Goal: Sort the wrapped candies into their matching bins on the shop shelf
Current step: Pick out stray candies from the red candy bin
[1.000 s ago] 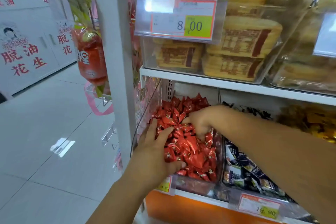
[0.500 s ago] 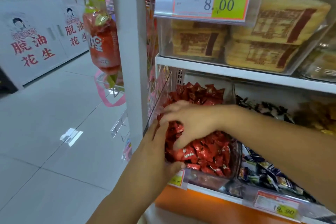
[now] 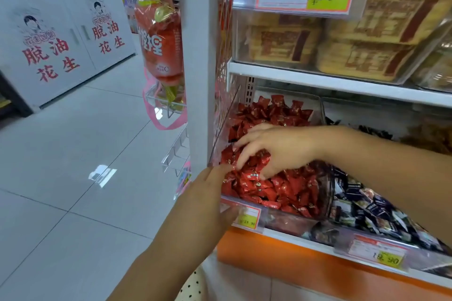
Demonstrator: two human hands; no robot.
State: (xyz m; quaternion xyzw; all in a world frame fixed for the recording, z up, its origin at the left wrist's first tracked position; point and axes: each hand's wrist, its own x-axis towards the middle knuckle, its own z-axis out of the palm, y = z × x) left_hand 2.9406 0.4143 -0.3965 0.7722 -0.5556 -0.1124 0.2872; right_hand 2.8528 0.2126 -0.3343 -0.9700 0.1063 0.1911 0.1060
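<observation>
A clear bin point(image 3: 286, 223) on the lower shelf is heaped with red wrapped candies point(image 3: 281, 188). My right hand point(image 3: 278, 149) lies on top of the pile with its fingers spread and lightly bent, pressing on the wrappers. At the bin's front left corner is my left hand point(image 3: 208, 200), its fingers stretched onto the candies there and its thumb down by the front price tag point(image 3: 248, 217). I see no candy pinched in either hand. The neighbouring bin to the right holds dark wrapped candies point(image 3: 367, 210).
A white shelf post point(image 3: 200, 56) stands just left of the bin, with a red hanging snack bag point(image 3: 159, 41) beside it. The shelf above carries clear boxes of yellow cakes point(image 3: 342, 44). The tiled aisle floor point(image 3: 73, 154) lies to the left.
My right hand came out of the pile's middle and spread over its front left part. The left hand stayed at the front corner. My view moved closer and to the right.
</observation>
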